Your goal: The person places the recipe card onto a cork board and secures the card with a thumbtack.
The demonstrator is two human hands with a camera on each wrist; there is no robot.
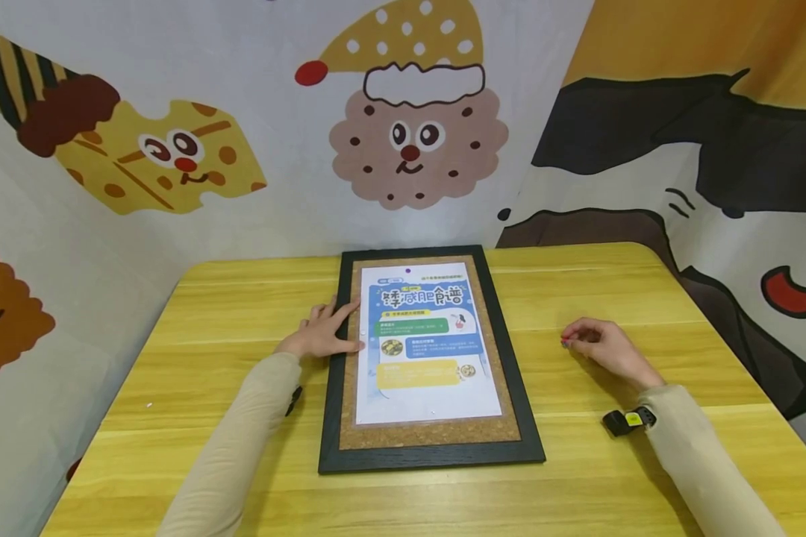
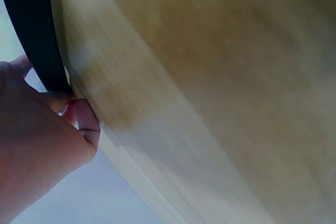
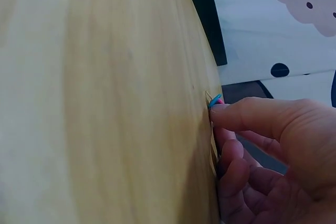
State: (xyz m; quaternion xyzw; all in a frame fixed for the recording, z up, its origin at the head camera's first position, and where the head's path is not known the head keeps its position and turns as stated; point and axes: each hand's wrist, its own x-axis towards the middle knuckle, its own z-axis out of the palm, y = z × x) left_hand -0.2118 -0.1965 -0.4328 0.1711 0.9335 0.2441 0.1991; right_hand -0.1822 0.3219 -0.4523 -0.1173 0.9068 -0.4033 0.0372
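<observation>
I have the right hand (image 1: 607,350) pinching pins (image 3: 215,100) and the left hand (image 1: 319,333) spread on the board (image 1: 430,456); slackness could drop one.

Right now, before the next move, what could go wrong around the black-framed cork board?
Two risks, in my judgement. The right hand pinches tiny blue and pink pieces, which could slip and drop onto the yellow wooden table. The left hand reaches over the left side of the black-framed cork board to about the edge of the white printed sheet, so a sideways push might skew it.
</observation>
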